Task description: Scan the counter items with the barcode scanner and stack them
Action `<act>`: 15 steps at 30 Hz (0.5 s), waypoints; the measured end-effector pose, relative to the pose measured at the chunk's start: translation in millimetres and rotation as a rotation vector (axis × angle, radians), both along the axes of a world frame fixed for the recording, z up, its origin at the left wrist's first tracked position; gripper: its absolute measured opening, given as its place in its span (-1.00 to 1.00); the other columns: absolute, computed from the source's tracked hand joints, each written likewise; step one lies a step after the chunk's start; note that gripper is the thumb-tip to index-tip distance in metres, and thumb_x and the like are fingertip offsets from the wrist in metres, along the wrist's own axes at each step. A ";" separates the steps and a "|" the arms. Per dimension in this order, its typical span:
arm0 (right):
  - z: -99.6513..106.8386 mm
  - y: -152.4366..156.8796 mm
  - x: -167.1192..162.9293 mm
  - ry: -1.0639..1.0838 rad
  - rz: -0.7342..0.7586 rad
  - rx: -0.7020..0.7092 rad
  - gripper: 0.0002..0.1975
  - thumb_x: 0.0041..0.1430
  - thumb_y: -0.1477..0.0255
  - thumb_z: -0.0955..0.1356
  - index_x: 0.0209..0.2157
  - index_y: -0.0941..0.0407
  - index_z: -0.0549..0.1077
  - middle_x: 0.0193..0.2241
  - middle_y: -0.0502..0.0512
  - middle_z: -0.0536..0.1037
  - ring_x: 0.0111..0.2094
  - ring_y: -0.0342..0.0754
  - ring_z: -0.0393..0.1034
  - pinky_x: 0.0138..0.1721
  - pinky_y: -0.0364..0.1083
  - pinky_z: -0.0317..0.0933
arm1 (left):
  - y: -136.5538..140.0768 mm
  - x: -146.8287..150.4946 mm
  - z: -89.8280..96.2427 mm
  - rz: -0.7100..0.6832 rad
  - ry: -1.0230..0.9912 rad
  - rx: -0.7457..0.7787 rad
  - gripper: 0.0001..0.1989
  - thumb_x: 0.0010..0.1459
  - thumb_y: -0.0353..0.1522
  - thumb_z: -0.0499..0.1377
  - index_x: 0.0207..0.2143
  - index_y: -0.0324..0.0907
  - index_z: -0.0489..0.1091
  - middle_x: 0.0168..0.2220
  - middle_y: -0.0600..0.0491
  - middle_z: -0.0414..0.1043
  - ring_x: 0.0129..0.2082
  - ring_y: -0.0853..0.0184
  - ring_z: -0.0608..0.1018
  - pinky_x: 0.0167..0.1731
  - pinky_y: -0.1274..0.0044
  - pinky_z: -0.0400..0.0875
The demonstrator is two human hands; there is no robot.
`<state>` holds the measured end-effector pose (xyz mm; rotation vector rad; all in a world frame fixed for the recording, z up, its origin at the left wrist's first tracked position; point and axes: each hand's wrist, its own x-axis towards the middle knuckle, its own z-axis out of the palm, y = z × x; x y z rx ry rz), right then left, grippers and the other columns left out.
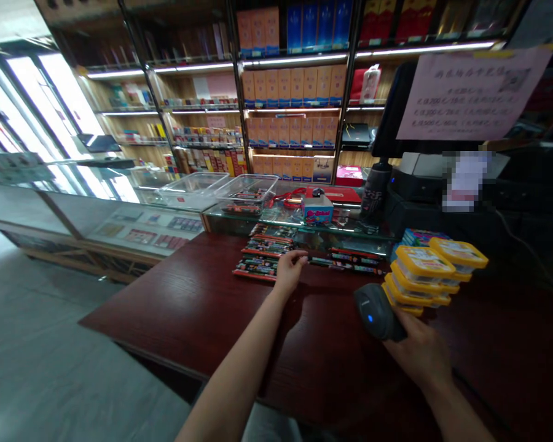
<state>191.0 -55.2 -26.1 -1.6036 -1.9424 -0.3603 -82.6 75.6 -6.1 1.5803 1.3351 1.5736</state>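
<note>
My left hand (pixel 291 270) is over the dark red counter, fingers curled into a pinch; whether anything is between the fingertips I cannot make out. Just left of it lie several rows of slim pencil-like sticks (pixel 257 266) with dark patterned wraps. More of these sticks (pixel 357 259) lie to its right. My right hand (pixel 421 347) is wrapped round a dark grey handheld barcode scanner (pixel 378 312) with a blue light, its head pointing left. Close behind the scanner stand stacked small boxes with yellow lids (pixel 424 263).
A glass display case (pixel 327 232) runs along the counter's back, bearing clear plastic bins (pixel 247 187) and a small blue-pink box (pixel 317 210). A monitor (pixel 389 116) with a paper sign (pixel 472 92) stands back right. Shelves of boxed goods (pixel 299 86) line the wall.
</note>
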 end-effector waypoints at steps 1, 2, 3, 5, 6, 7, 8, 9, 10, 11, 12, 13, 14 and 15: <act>0.7 -0.8 -0.4 -0.003 -0.003 -0.003 -0.66 0.06 0.33 0.27 -0.14 0.15 0.45 -0.25 0.21 0.59 -0.32 0.07 0.50 -0.34 -0.06 0.28 | 1.7 -10.8 7.1 0.006 -0.021 0.004 -0.80 0.00 -0.37 0.18 -0.31 -0.25 0.50 -0.35 -0.02 0.53 -0.31 0.30 0.52 -0.24 0.47 0.38; 1.4 -1.4 -0.9 -0.005 -0.009 -0.009 -0.65 0.07 0.32 0.27 -0.13 0.16 0.45 -0.25 0.22 0.59 -0.33 0.08 0.50 -0.36 -0.06 0.28 | 2.9 -23.5 13.4 0.017 -0.049 -0.001 -0.78 -0.01 -0.34 0.18 -0.30 -0.25 0.49 -0.37 -0.01 0.52 -0.36 0.31 0.51 -0.29 0.48 0.38; 1.9 -1.8 -1.6 -0.009 -0.016 -0.015 -0.65 0.07 0.31 0.26 -0.13 0.17 0.45 -0.25 0.23 0.59 -0.34 0.08 0.50 -0.37 -0.05 0.27 | 3.4 -37.7 18.8 0.018 -0.070 -0.016 -0.76 -0.02 -0.31 0.19 -0.30 -0.26 0.49 -0.39 -0.01 0.52 -0.40 0.33 0.50 -0.34 0.49 0.38; 2.4 -1.8 -2.8 -0.012 -0.029 -0.026 -0.65 0.08 0.30 0.26 -0.14 0.16 0.46 -0.27 0.23 0.59 -0.36 0.09 0.50 -0.39 -0.05 0.26 | 2.7 -68.5 25.6 0.074 -0.119 -0.025 -0.70 -0.07 -0.24 0.22 -0.33 -0.28 0.47 -0.42 -0.01 0.51 -0.44 0.34 0.49 -0.37 0.52 0.37; 2.3 -1.5 -3.3 -0.012 -0.031 -0.028 -0.65 0.08 0.30 0.26 -0.15 0.16 0.46 -0.28 0.22 0.59 -0.37 0.09 0.50 -0.40 -0.05 0.25 | 1.6 -83.8 26.9 0.104 -0.146 -0.038 -0.66 -0.11 -0.21 0.24 -0.33 -0.29 0.46 -0.45 0.00 0.49 -0.45 0.35 0.48 -0.39 0.53 0.36; 2.2 -1.1 -3.7 -0.012 -0.029 -0.028 -0.65 0.08 0.29 0.26 -0.15 0.15 0.47 -0.29 0.21 0.59 -0.37 0.08 0.50 -0.41 -0.05 0.24 | 0.3 -98.1 26.9 0.141 -0.185 -0.040 -0.62 -0.14 -0.18 0.26 -0.33 -0.29 0.44 -0.47 0.02 0.48 -0.48 0.37 0.47 -0.41 0.53 0.36; 2.0 -0.6 -4.1 -0.010 -0.027 -0.028 -0.65 0.08 0.28 0.25 -0.16 0.14 0.47 -0.29 0.20 0.59 -0.38 0.08 0.50 -0.41 -0.06 0.24 | -1.0 -110.9 25.8 0.177 -0.211 -0.045 -0.59 -0.17 -0.17 0.27 -0.32 -0.30 0.41 -0.49 0.04 0.45 -0.50 0.38 0.46 -0.43 0.54 0.35; 1.8 -0.3 -4.4 -0.006 -0.026 -0.028 -0.65 0.09 0.27 0.25 -0.15 0.13 0.47 -0.29 0.20 0.59 -0.37 0.08 0.50 -0.41 -0.06 0.24 | -2.1 -121.8 23.8 0.216 -0.217 -0.054 -0.58 -0.19 -0.18 0.28 -0.32 -0.30 0.39 -0.51 0.06 0.43 -0.52 0.40 0.45 -0.45 0.54 0.35; 1.7 0.0 -4.6 -0.003 -0.028 -0.031 -0.65 0.09 0.26 0.24 -0.15 0.12 0.46 -0.28 0.19 0.59 -0.37 0.07 0.50 -0.42 -0.06 0.24 | -2.9 -130.6 21.2 0.266 -0.206 -0.068 -0.59 -0.18 -0.19 0.28 -0.32 -0.29 0.37 -0.52 0.08 0.41 -0.54 0.41 0.44 -0.47 0.55 0.34; 1.7 0.0 -4.7 -0.002 -0.029 -0.034 -0.65 0.10 0.25 0.24 -0.15 0.11 0.46 -0.27 0.19 0.59 -0.37 0.07 0.50 -0.41 -0.06 0.24 | -3.2 -137.3 18.4 0.317 -0.179 -0.089 -0.62 -0.16 -0.20 0.26 -0.33 -0.28 0.35 -0.53 0.09 0.39 -0.55 0.41 0.43 -0.48 0.55 0.34; 1.8 -0.1 -4.9 -0.002 -0.030 -0.036 -0.65 0.10 0.25 0.24 -0.15 0.10 0.46 -0.26 0.19 0.59 -0.37 0.06 0.49 -0.41 -0.06 0.24 | -3.2 -142.0 15.6 0.366 -0.145 -0.110 -0.65 -0.13 -0.22 0.24 -0.34 -0.27 0.33 -0.53 0.10 0.38 -0.55 0.41 0.43 -0.48 0.55 0.34; 1.9 -0.4 -5.0 -0.002 -0.031 -0.038 -0.66 0.10 0.26 0.24 -0.15 0.10 0.47 -0.27 0.19 0.60 -0.37 0.06 0.49 -0.42 -0.06 0.24 | -2.8 -145.1 13.1 0.406 -0.112 -0.129 -0.69 -0.10 -0.24 0.22 -0.34 -0.26 0.33 -0.52 0.11 0.38 -0.54 0.41 0.43 -0.48 0.55 0.34; 2.0 -0.7 -5.1 -0.003 -0.031 -0.038 -0.66 0.09 0.26 0.24 -0.16 0.10 0.47 -0.27 0.18 0.60 -0.37 0.06 0.49 -0.42 -0.06 0.24 | -2.2 -147.0 11.1 0.433 -0.092 -0.144 -0.73 -0.08 -0.25 0.20 -0.36 -0.25 0.32 -0.52 0.11 0.37 -0.53 0.40 0.44 -0.46 0.54 0.35; 2.0 -1.1 -5.2 -0.003 -0.028 -0.038 -0.67 0.09 0.27 0.25 -0.16 0.10 0.47 -0.28 0.19 0.60 -0.37 0.06 0.49 -0.41 -0.06 0.25 | -1.6 -147.9 9.5 0.453 -0.070 -0.152 -0.76 -0.06 -0.27 0.19 -0.37 -0.24 0.33 -0.51 0.10 0.38 -0.51 0.39 0.44 -0.43 0.53 0.35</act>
